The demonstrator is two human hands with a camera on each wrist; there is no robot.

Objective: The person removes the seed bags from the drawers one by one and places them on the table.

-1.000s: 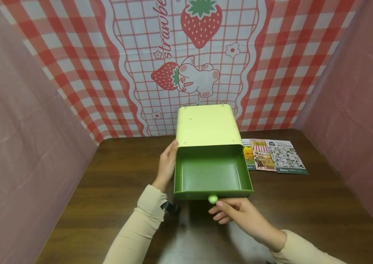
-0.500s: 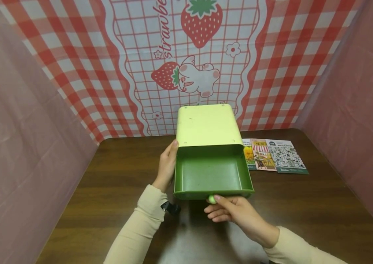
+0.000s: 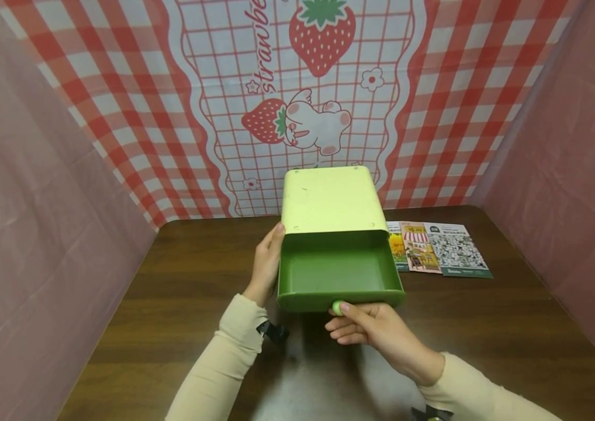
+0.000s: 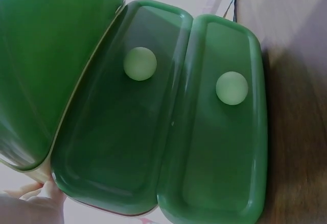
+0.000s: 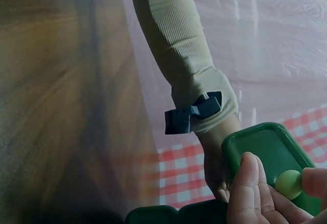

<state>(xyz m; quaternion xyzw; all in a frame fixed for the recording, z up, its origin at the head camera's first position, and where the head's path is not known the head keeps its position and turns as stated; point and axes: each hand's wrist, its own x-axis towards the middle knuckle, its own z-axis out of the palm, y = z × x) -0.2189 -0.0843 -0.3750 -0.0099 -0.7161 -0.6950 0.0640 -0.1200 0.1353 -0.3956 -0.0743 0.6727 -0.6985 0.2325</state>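
Note:
A small chest of drawers with a pale yellow-green body (image 3: pixel 334 199) stands on the table in the head view. Its green top drawer (image 3: pixel 339 272) is pulled out, and nothing lies inside. My right hand (image 3: pixel 381 333) pinches that drawer's round light-green knob (image 3: pixel 337 308) between thumb and index finger; the other fingers extend below. Against the chest's left side rests my left hand (image 3: pixel 266 263), a fingertip near the upper front edge. In the left wrist view two lower drawers, the middle one (image 4: pixel 112 132) and the bottom one (image 4: pixel 219 147), sit closed, each with a pale knob.
Several printed leaflets or packets (image 3: pixel 439 248) lie on the brown wooden table (image 3: pixel 187 304) to the right of the chest, partly behind it. A red-and-white checked strawberry cloth (image 3: pixel 318 117) hangs at the back, with pink curtains (image 3: pixel 555 175) on the sides.
The top drawer has slid slightly inward, its front and knob moving away from me. My right hand has shifted left and forward onto the knob; my left hand has stayed put.

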